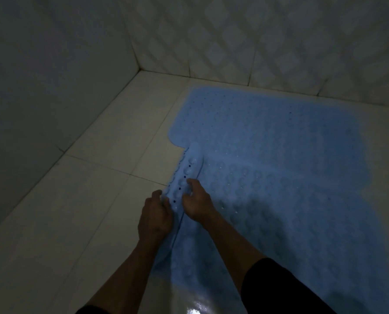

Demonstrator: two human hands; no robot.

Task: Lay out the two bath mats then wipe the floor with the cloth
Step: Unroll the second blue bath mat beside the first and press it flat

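Both hands, left hand (155, 214) and right hand (197, 201), pinch the folded-over edge (186, 175) of the near blue mat (268, 189) on the tiled floor (93, 177); unfolding it flat seems next.

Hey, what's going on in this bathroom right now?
A person is crouched over a blue bath mat on the tiled floor near the corner. Both hands grip its folded-over left edge, suction cups facing up: the left hand from outside, the right hand from the mat side. The far part lies flat. No cloth is in view.
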